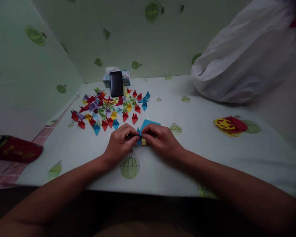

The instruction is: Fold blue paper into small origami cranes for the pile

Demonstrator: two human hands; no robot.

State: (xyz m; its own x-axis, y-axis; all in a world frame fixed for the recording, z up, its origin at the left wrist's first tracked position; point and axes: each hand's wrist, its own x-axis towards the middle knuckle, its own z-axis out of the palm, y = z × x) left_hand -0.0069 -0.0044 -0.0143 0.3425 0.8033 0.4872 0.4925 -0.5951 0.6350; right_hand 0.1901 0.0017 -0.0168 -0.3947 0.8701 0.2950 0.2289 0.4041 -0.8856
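Observation:
Between my two hands is a small folded piece of blue origami paper (139,139), pinched from both sides above the table. My left hand (120,140) grips its left side with thumb and forefinger. The fingertips of my right hand (160,138) are closed on its right side. Just behind my right hand lies blue paper (149,123), and a bit of yellow paper (144,142) shows beneath the fingers. Beyond my left hand spreads a group of folded paper cranes (108,110) in red, blue, yellow, green and purple.
A phone (116,84) leans on a tissue box (126,78) at the back. A red can (17,149) stands at the left edge. Red and yellow cut-out pieces (230,125) lie on the right, below a large white plastic bag (239,59).

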